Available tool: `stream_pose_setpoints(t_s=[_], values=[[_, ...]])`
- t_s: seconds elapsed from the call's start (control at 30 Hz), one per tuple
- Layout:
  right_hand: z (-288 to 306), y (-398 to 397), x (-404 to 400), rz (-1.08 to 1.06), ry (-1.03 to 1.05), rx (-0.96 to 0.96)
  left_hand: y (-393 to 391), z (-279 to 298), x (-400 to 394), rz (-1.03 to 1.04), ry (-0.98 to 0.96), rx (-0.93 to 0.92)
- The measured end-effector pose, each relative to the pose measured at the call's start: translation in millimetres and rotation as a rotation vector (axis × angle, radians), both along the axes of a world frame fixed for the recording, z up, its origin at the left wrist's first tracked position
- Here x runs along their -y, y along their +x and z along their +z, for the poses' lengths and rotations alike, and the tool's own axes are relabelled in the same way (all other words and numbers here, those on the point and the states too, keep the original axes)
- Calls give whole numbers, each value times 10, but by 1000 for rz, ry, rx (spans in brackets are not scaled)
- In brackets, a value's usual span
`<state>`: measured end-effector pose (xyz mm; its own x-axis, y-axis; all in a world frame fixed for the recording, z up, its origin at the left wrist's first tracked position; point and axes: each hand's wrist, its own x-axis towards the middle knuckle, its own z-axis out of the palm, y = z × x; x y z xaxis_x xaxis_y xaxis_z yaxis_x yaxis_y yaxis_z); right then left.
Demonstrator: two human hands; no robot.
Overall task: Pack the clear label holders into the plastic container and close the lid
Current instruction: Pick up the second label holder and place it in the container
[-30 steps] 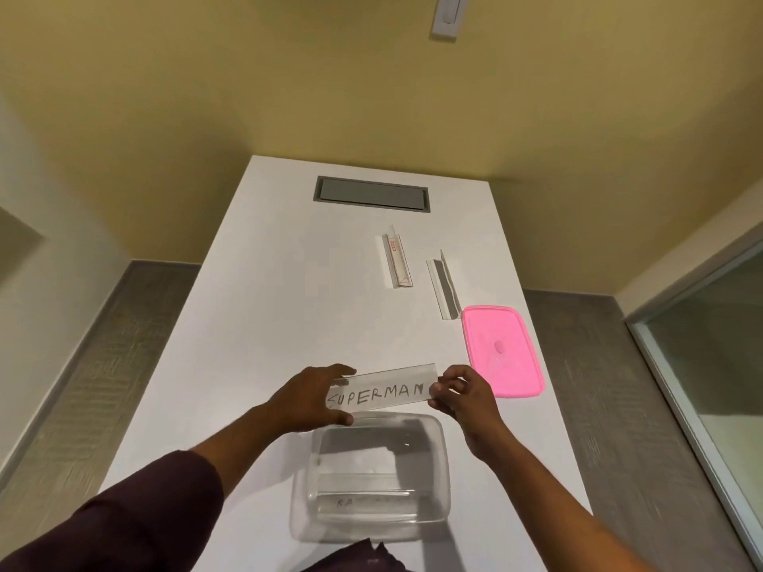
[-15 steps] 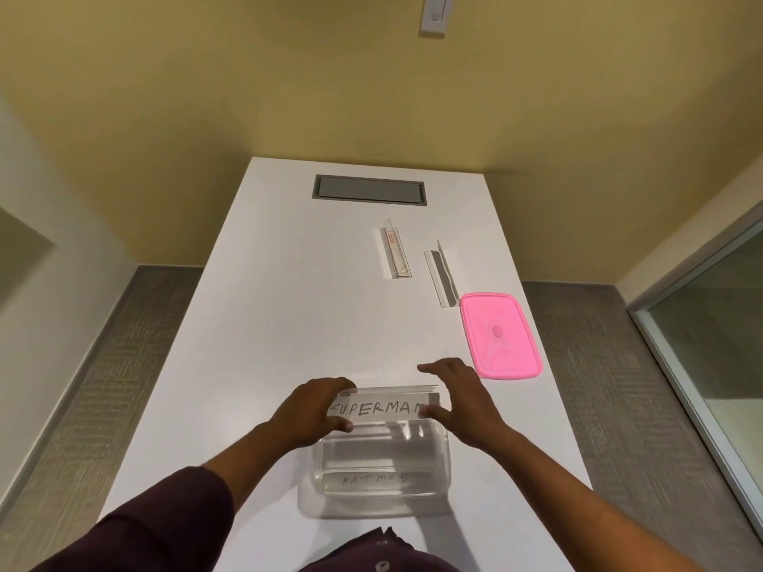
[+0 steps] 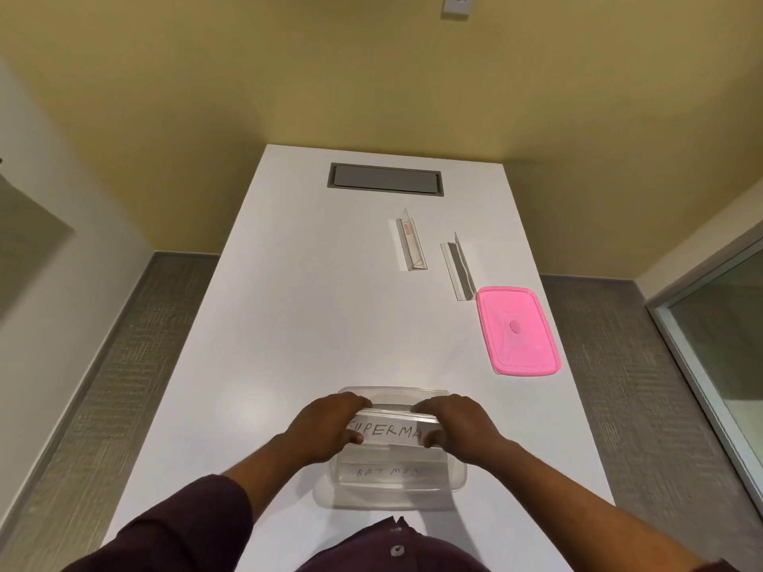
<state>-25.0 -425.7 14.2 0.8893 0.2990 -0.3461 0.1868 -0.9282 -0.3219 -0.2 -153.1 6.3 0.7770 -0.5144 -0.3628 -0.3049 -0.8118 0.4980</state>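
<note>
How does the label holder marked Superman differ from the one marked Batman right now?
The Superman holder is gripped at its ends by the left hand and right hand, above the container; the Batman holder lies untouched on the container's floor. Superman's lettering looks dark and crisp; Batman's looks faint through the plastic. Both are clear strips bearing handwritten names.

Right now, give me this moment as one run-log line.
step: lowering SUPERMAN holder into container | left hand, right hand: gripping its ends | BATMAN holder: inside | two holders: on table | pink lid: off
</note>
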Motion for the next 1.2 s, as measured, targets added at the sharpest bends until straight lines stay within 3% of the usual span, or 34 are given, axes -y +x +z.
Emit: stream_pose_setpoints(t_s=[0.47, 1.2], values=[[-323, -87, -114, 58, -161, -175, -129, -371, 121, -277, 335, 100], [-587, -288, -243, 93, -204, -137, -338, -524, 217, -339, 453, 194]])
